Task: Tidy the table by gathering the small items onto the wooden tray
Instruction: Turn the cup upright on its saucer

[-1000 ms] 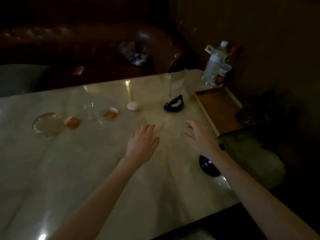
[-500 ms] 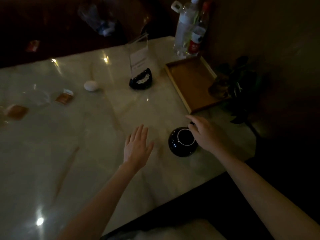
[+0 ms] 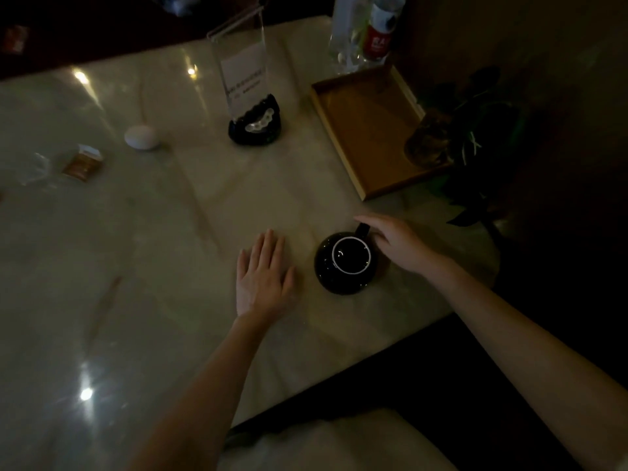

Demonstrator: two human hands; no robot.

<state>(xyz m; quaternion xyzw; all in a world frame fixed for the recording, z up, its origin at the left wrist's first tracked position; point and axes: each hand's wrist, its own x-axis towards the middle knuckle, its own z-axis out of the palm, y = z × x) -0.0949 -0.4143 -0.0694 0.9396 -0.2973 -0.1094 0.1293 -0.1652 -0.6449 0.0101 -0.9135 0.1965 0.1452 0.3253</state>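
While light is very low, the marble table [image 3: 142, 266] fills most of the view. Wooden tray [image 3: 370, 130] lies at its far right edge, bare inside, a dim potted plant [image 3: 452, 137] overlapping its right rim. Left hand [image 3: 263, 277] rests flat on the tabletop, fingers straight and together, holding nothing. Right hand [image 3: 397, 244] curls at the handle of the black cup [image 3: 346, 263], which sits just short of the tray; whether the grip is complete cannot be told, fingertips hidden. Versus half a second ago: right hand closer onto the handle, left unchanged. Further left: black holder [image 3: 255, 125], white round item [image 3: 141, 137], small brown packet [image 3: 83, 163]. Bottles [image 3: 367, 28] are cut off at top.
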